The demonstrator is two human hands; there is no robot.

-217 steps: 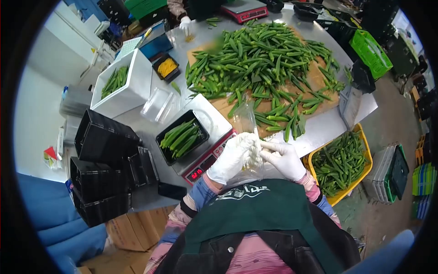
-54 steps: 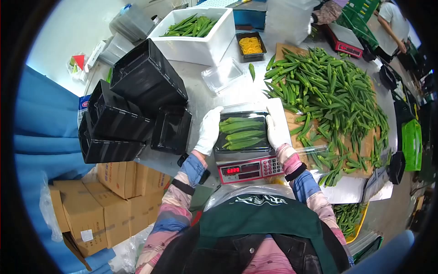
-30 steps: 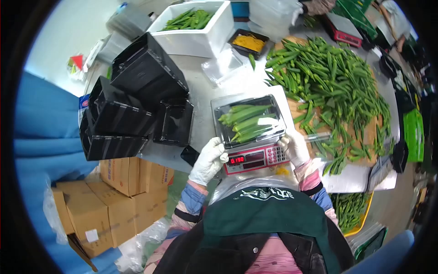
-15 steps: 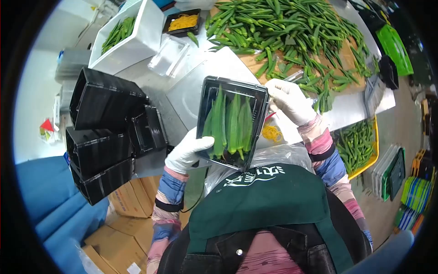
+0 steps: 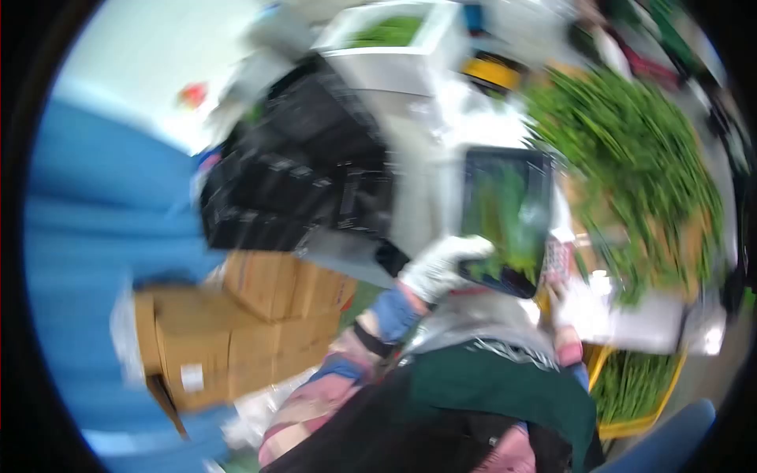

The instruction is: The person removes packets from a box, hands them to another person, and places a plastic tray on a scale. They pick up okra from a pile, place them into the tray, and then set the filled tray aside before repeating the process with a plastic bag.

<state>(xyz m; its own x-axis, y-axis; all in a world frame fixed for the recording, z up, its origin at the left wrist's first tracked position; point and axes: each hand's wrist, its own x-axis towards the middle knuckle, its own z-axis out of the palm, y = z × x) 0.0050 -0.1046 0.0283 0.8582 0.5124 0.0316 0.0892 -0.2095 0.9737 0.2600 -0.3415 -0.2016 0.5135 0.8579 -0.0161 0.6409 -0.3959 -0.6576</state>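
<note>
Gloved in white, my left hand (image 5: 441, 268) grips the lower left edge of a black plastic tray (image 5: 467, 197), its thumb over the near corner. Green okra pods (image 5: 509, 209) lie lengthwise in the tray. My right hand (image 5: 569, 306), also gloved and smeared by motion, is low at the tray's right side, apart from it. A small red-and-white patterned thing (image 5: 557, 262) shows just above that hand; whether the fingers hold it I cannot make out.
Loose okra (image 5: 639, 165) is heaped at the right. Stacked black trays (image 5: 300, 165) stand at left, with a white foam box (image 5: 394, 63) behind. A yellow crate (image 5: 631, 430) of okra sits at lower right. Cardboard boxes (image 5: 197, 339) are at lower left.
My view has swung left and blurred. My right hand has let go of the tray's upper right edge and moved down toward me. My left hand still holds the tray.
</note>
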